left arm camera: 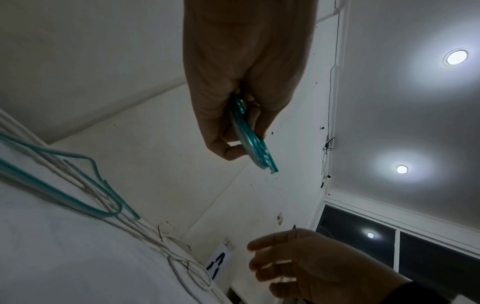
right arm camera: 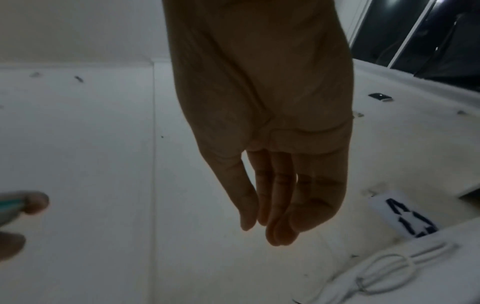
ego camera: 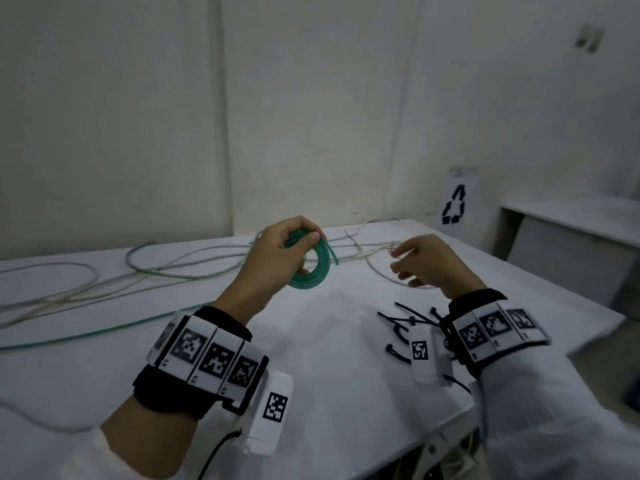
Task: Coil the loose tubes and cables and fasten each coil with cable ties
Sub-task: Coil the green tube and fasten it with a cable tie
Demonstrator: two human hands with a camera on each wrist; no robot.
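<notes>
Your white worktop (ego camera: 346, 358) spreads beneath both hands, with loose white cables (ego camera: 104, 289) and a loose green tube (ego camera: 69, 337) trailing off to the left of your left hand. Your left hand (ego camera: 277, 261) is raised above the worktop and pinches the green tube coil (ego camera: 310, 268) between thumb and fingers. Your right hand (ego camera: 429, 263) hovers just right of the coil, fingers relaxed and holding nothing. Black cable ties (ego camera: 403, 320) lie on the worktop just below your right wrist.
</notes>
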